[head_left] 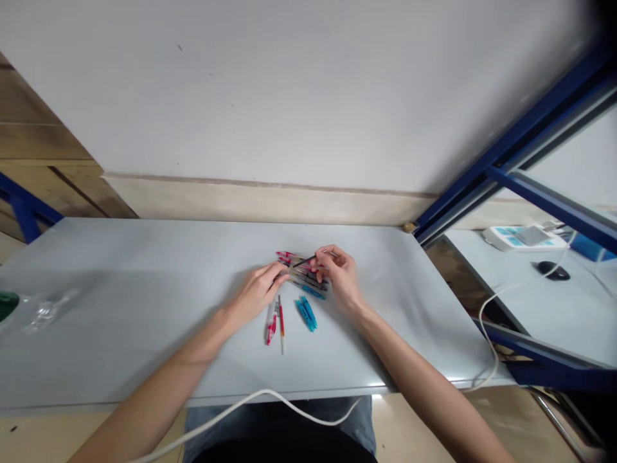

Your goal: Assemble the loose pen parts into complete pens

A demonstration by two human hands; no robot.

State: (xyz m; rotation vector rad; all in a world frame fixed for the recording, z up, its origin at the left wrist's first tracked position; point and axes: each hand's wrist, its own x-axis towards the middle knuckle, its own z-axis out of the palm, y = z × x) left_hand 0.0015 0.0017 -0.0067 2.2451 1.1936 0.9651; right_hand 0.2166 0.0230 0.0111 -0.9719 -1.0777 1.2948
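Note:
My left hand (258, 290) is closed, its fingertips pinching what looks like a clear pen barrel, mostly hidden. Between thumb and fingers, my right hand (340, 275) grips a thin dark pen refill (303, 261). The refill slants down from the right hand, and its lower end meets the left fingertips. Beneath both hands lies a group of red and black pens (284, 254), with a blue pen part (313, 292) at its near side. Closer to me are a red-and-clear pen (271, 328), a separate red refill (282, 325) and blue pen parts (306, 314) side by side.
The grey table (144, 289) runs along a wall. A clear plastic bag (43, 312) lies at its left edge. A white cable (270, 393) crosses near my lap. To the right, past a blue metal frame (530, 186), another table holds a black mouse (553, 270) and a white device (523, 238).

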